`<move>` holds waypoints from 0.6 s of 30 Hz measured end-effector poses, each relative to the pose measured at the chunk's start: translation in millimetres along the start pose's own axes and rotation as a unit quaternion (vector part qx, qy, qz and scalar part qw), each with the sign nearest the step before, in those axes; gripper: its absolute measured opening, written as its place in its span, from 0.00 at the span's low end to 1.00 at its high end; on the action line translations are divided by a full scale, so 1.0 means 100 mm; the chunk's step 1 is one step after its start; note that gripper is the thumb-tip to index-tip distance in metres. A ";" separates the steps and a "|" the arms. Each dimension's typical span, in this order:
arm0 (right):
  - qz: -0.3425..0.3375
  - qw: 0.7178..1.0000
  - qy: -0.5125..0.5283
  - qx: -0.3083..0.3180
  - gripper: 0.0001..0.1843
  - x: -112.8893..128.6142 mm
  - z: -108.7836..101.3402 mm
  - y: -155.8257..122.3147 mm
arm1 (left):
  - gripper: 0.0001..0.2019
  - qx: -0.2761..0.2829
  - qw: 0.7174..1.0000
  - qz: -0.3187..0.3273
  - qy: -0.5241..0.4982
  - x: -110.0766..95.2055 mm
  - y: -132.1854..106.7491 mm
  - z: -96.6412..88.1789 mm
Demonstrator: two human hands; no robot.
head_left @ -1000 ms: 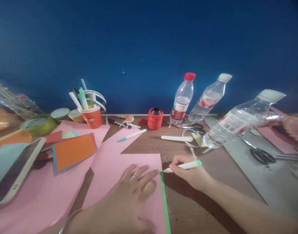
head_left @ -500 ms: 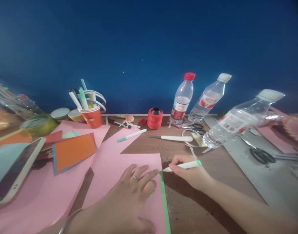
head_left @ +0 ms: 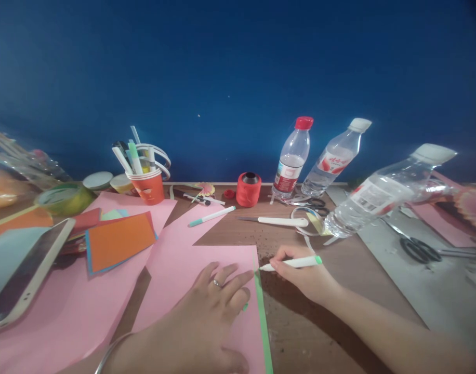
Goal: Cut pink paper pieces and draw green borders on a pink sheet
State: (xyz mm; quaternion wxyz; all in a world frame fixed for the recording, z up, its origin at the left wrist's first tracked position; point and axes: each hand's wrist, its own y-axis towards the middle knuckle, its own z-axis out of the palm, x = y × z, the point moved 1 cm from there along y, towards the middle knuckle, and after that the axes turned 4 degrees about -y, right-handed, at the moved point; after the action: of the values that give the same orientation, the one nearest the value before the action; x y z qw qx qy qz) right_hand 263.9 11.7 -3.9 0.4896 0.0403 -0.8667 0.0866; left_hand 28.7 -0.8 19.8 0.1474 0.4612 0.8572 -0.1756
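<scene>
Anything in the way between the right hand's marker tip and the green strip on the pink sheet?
Nothing visible. The white marker in the right hand has its tip right at the green strip; contact is unclear. The left hand, over the pink sheet, lies left of the strip.

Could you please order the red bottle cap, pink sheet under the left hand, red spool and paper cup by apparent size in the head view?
Largest to smallest:
Pink sheet
Paper cup
Red spool
Red bottle cap
</scene>
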 end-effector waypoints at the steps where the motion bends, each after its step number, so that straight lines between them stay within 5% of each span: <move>1: 0.003 1.000 0.000 0.000 0.11 0.00 0.00 0.00 | 0.34 0.001 1.000 0.000 0.002 0.00 0.00 0.00; 18: 0.002 1.000 -0.002 0.008 0.10 0.02 0.00 0.00 | 0.35 0.003 1.000 -0.002 0.012 0.00 -0.01 0.02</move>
State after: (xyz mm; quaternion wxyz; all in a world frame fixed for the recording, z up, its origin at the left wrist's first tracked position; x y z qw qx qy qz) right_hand 263.0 12.1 -2.7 0.4873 0.0426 -0.8671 0.0942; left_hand 28.1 -2.3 18.0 0.1356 0.4619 0.8593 -0.1726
